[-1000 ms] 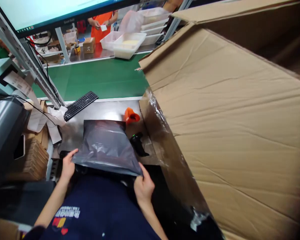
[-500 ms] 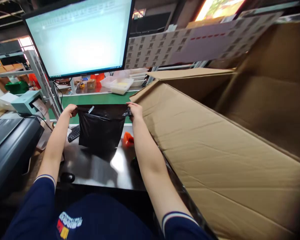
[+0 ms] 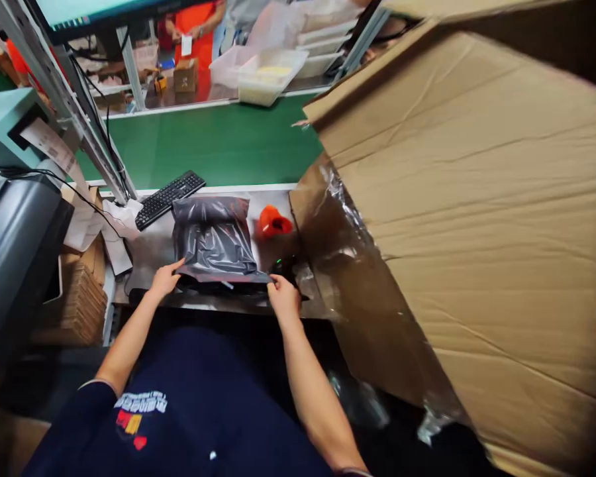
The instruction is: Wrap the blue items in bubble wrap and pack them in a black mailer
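A dark grey plastic mailer bag lies flat on the shiny metal worktop in front of me. My left hand pinches the bag's near left corner. My right hand grips its near right corner, fingers closed on the edge. Both hands sit at the table's front edge. An orange tape dispenser rests just right of the bag, and a black handheld scanner lies beside my right hand.
A large open cardboard box fills the right side. A black keyboard lies behind the bag, before a green conveyor belt. A printer and label printer stand left. A person in orange works beyond the belt.
Half a second ago I held the bag up in the air by its top edge. It now lies flat on the worktop with my hands at its near corners.
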Demonstrator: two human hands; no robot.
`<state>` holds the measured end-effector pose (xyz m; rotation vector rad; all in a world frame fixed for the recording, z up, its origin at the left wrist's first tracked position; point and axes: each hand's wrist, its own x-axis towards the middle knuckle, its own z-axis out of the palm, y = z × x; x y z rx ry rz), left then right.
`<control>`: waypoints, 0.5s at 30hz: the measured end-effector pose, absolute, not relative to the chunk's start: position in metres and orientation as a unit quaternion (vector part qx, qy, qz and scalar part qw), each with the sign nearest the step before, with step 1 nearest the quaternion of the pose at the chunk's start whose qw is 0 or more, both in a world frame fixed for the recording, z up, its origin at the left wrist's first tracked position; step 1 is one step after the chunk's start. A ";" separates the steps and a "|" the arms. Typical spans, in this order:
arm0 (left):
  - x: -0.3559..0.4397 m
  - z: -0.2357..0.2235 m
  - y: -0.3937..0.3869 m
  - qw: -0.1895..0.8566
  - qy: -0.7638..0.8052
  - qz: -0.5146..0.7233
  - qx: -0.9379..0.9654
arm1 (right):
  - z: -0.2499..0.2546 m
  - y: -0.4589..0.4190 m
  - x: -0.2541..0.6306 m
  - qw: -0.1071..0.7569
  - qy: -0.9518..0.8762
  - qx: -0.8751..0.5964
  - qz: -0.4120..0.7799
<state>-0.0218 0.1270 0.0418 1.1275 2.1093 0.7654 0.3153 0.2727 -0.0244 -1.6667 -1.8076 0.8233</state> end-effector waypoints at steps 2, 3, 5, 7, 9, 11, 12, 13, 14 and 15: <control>-0.008 0.025 0.110 0.309 0.823 0.275 0.389 | -0.036 0.227 0.325 0.262 -0.716 -0.603 0.236; -0.004 0.020 0.103 0.304 0.833 0.269 0.376 | -0.039 0.205 0.325 0.273 -0.744 -0.571 0.213; -0.002 0.014 0.093 0.290 0.846 0.252 0.369 | -0.042 0.169 0.315 0.292 -0.799 -0.474 0.228; -0.004 0.011 0.087 0.276 0.852 0.229 0.381 | -0.041 0.148 0.290 0.274 -0.843 -0.364 0.285; -0.008 0.012 0.085 0.270 0.851 0.208 0.399 | -0.037 0.145 0.255 0.218 -0.875 -0.289 0.322; -0.012 0.015 0.086 0.271 0.849 0.189 0.412 | -0.033 0.157 0.218 0.117 -0.899 -0.273 0.320; -0.014 0.017 0.086 0.271 0.849 0.182 0.416 | -0.030 0.167 0.202 0.062 -0.906 -0.280 0.310; -0.016 0.019 0.086 0.271 0.849 0.175 0.419 | -0.028 0.178 0.189 0.016 -0.909 -0.291 0.298; -0.018 0.021 0.086 0.272 0.850 0.168 0.419 | -0.026 0.189 0.180 -0.015 -0.908 -0.305 0.286; -0.020 0.023 0.085 0.274 0.852 0.162 0.416 | -0.025 0.200 0.174 -0.030 -0.906 -0.321 0.275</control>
